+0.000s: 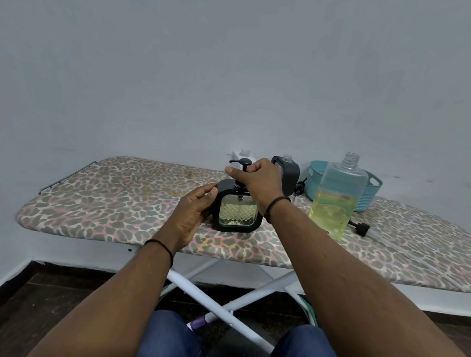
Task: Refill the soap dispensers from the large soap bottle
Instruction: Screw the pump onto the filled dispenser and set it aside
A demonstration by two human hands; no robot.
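Both forearms reach over the leopard-print ironing board (97, 198). Left hand (193, 215) grips the side of the square black dispenser with the quilted glass window (237, 210), which stands on the board. Right hand (258, 181) curls round its black pump top (242, 162), seemingly screwing it. A crooked thread could leak. Just right, the uncapped large clear bottle of yellow soap (337, 200) could tip if the right elbow swings.
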